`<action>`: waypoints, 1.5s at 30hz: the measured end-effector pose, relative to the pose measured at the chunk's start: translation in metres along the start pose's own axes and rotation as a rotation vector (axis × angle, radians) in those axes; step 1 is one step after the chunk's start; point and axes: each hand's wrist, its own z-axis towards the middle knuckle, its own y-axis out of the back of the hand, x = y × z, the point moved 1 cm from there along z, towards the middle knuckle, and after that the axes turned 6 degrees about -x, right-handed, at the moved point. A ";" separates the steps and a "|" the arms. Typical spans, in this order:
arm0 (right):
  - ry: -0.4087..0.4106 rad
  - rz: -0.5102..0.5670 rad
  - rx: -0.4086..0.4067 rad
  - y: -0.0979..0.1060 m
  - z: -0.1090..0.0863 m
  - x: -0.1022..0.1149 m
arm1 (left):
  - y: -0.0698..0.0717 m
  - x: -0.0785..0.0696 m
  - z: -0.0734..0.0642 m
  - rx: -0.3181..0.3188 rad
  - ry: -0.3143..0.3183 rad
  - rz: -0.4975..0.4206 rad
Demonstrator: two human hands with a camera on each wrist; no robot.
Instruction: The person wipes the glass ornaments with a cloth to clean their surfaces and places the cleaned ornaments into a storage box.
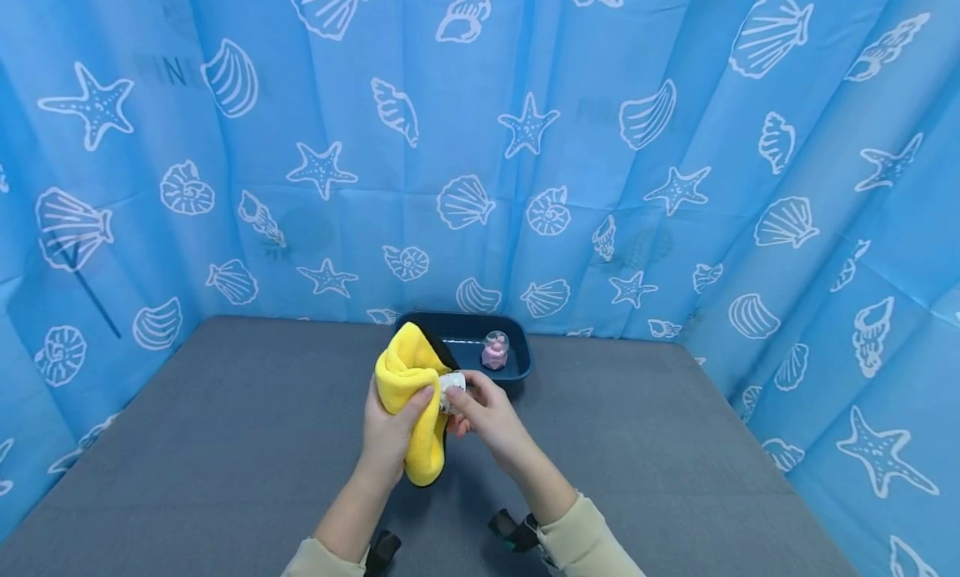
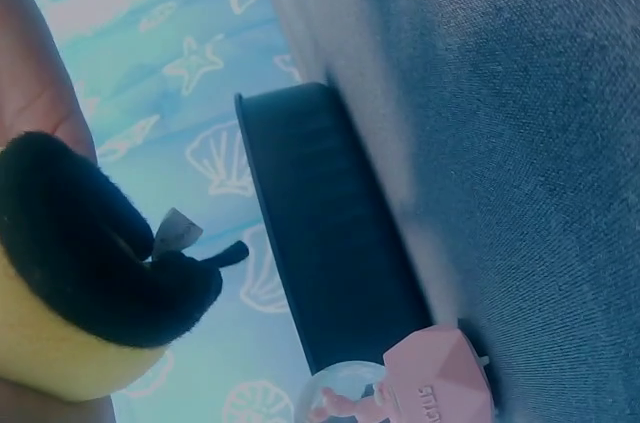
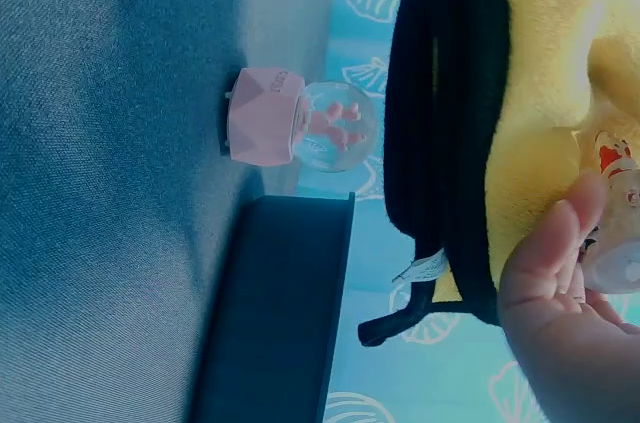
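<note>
Yellow cloth (image 1: 405,368) fills gripping left hand (image 1: 388,431) as right hand (image 1: 491,414) pinches printed object (image 1: 453,383), work seemingly midway, neither set down.

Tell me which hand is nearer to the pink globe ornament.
Right. In the head view, the right hand is just below the pink globe ornament; the left hand is farther off, down and to its left.
</note>
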 end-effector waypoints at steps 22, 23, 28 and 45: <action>0.165 -0.014 -0.072 0.004 -0.003 -0.005 | 0.003 -0.004 0.004 0.062 0.186 -0.099; 0.179 -0.027 -0.071 0.003 -0.003 -0.004 | 0.003 -0.004 0.004 0.088 0.178 -0.101; 0.219 -0.096 -0.031 0.002 -0.003 -0.003 | 0.002 -0.002 0.003 0.071 0.133 -0.077; -0.036 0.030 -0.033 -0.001 -0.002 0.000 | 0.002 -0.001 0.000 0.034 -0.023 0.017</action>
